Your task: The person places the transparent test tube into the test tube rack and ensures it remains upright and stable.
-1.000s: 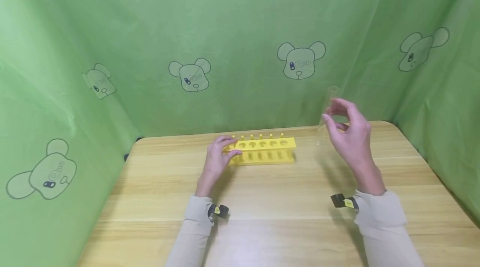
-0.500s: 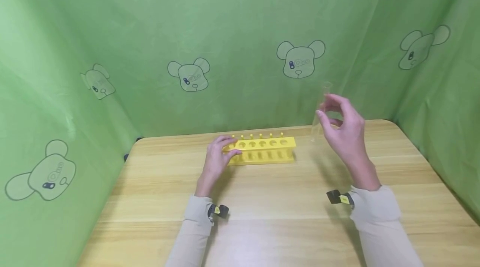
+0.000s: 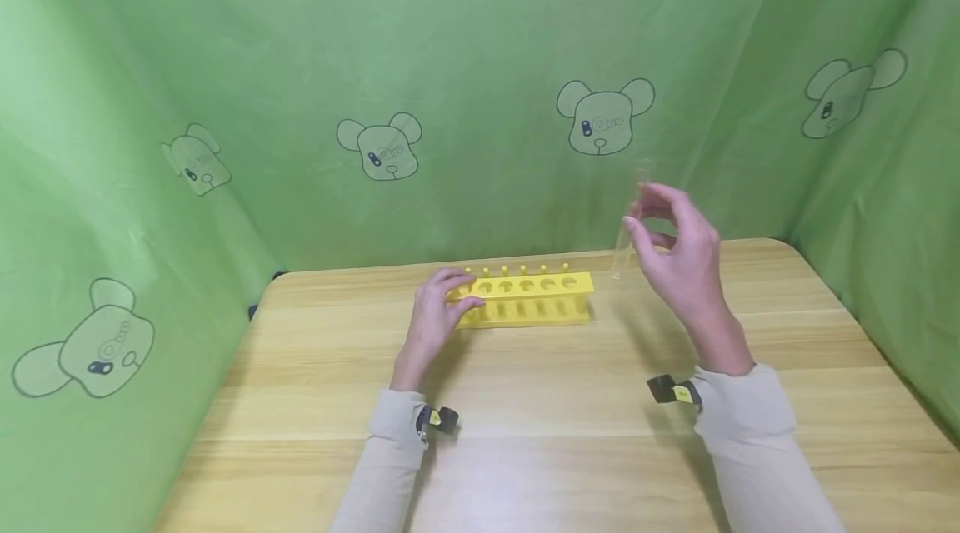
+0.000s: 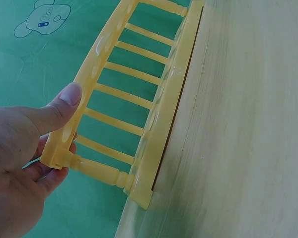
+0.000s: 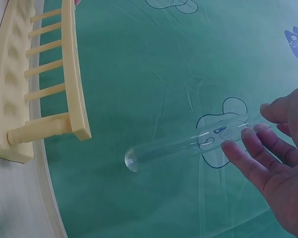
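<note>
On my head feed the person's left hand [image 3: 433, 308] grips the left end of a yellow test tube rack [image 3: 536, 290], and the left wrist view lets me see how: the thumb lies over the edge of the upper plate while the fingers curl behind it. The rack stands upright on the wood-grain table [image 3: 555, 408], near the far edge, its round holes facing up and a row of short pegs rising along its back. To the right of it I have the right hand [image 3: 678, 250] pinching a clear test tube [image 5: 169, 149] between thumb and fingertips toward the upper end. The tube is up in the air, tilted, its rounded closed end pointing down and toward the rack; on my right wrist feed I see a gap between that end and the rack. Both arms wear pale sleeves [image 3: 757, 441], with a black wrist camera [image 3: 662, 389] strapped at each cuff. Around the table I get a green curtain [image 3: 480, 25] printed with outlined cartoon animal heads [image 3: 602, 123].
</note>
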Demonstrator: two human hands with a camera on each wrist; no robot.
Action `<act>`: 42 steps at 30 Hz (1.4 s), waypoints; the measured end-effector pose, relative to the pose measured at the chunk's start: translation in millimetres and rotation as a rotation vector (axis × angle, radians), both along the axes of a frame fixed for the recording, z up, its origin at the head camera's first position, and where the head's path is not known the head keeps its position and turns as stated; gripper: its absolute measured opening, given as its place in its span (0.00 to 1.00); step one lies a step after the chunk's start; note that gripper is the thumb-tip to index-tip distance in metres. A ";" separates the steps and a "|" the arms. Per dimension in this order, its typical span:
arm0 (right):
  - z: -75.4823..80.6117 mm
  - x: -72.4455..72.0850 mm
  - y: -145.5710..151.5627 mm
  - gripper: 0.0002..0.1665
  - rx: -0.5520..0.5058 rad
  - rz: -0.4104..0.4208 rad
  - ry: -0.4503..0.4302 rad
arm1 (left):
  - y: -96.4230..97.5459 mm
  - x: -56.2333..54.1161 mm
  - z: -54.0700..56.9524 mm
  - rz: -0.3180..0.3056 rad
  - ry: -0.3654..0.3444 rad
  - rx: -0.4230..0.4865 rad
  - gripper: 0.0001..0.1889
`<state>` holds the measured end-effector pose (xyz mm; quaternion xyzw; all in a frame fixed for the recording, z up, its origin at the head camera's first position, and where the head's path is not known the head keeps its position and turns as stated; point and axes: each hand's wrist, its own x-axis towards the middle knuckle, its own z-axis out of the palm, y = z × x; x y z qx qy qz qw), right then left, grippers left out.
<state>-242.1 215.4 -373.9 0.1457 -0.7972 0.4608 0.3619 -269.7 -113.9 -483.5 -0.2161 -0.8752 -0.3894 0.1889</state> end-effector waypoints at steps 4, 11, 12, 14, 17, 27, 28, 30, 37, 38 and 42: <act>0.5 -0.2 -1.6 0.29 0.006 0.006 -0.007 | 0.2 0.8 0.8 0.000 0.000 0.002 0.21; 2.1 -1.3 -6.3 0.30 0.016 0.036 0.007 | -0.1 1.7 1.7 0.000 -0.019 0.007 0.21; 2.2 -1.4 -7.1 0.30 0.018 0.040 0.010 | -0.1 1.7 1.7 0.000 -0.019 0.007 0.21; 2.5 -1.6 -8.7 0.30 0.022 0.045 0.013 | 0.1 1.8 2.1 0.001 -0.020 0.008 0.22; 2.9 -1.5 -10.9 0.29 0.021 0.052 0.007 | 0.5 2.3 2.9 0.003 -0.029 0.011 0.22; 1.1 -2.0 -16.9 0.27 0.035 0.067 -0.011 | 0.8 3.2 2.2 0.008 -0.042 0.017 0.21; 0.4 -2.3 -17.3 0.27 0.038 0.069 -0.012 | 0.9 3.3 2.1 0.008 -0.041 0.017 0.21; -0.9 -2.5 -18.0 0.27 0.042 0.074 -0.012 | 1.0 3.4 2.0 0.010 -0.038 0.016 0.21; -4.5 -2.2 -19.1 0.27 0.047 0.087 -0.007 | 1.7 4.1 2.9 0.012 -0.039 0.020 0.22; -4.8 -2.2 -19.2 0.27 0.049 0.089 -0.005 | 1.8 4.2 2.9 0.015 -0.040 0.019 0.22; -5.7 -2.1 -20.0 0.27 0.047 0.095 0.002 | 1.6 4.5 2.6 0.019 -0.043 0.015 0.22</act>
